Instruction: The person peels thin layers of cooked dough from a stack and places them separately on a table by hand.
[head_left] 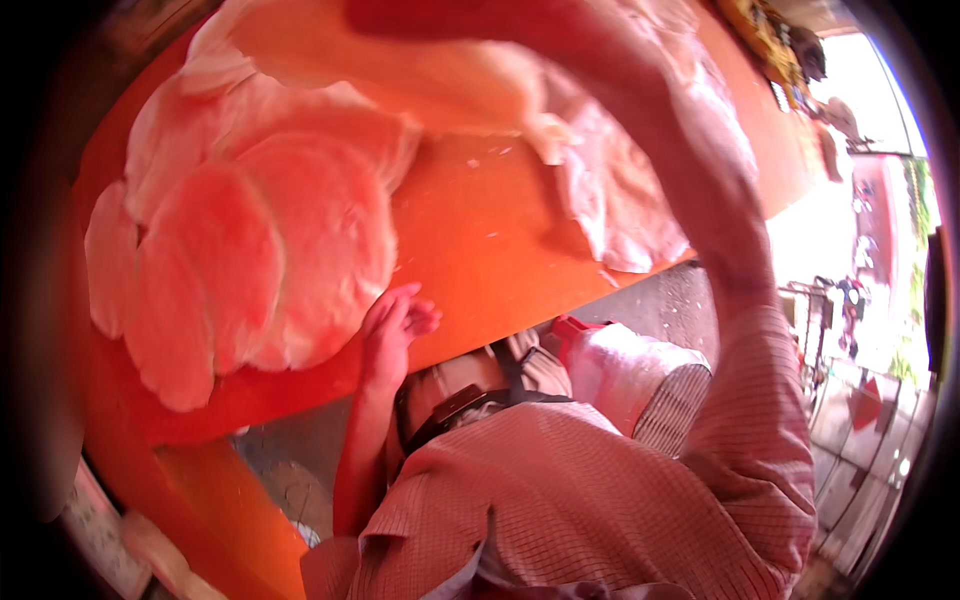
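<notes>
My left hand hovers at the front edge of the orange table, fingers loosely bent and apart, holding nothing. Just left of it lies a pile of soft, flat, rounded pale pieces, overlapping each other; their material is unclear. My right arm arcs up across the table to the far side. There my right hand is smeared and cut off by the upper edge, over a large pale sheet. Whether its fingers grip the sheet is hidden. A crumpled pale sheet lies beneath my right forearm, hanging near the table edge.
Against my front, below the table edge, is a white and red bundle or bag. Small pale scraps dot the tabletop. Yellow items sit at the far right. Beyond them is a bright opening, with a tiled floor at right.
</notes>
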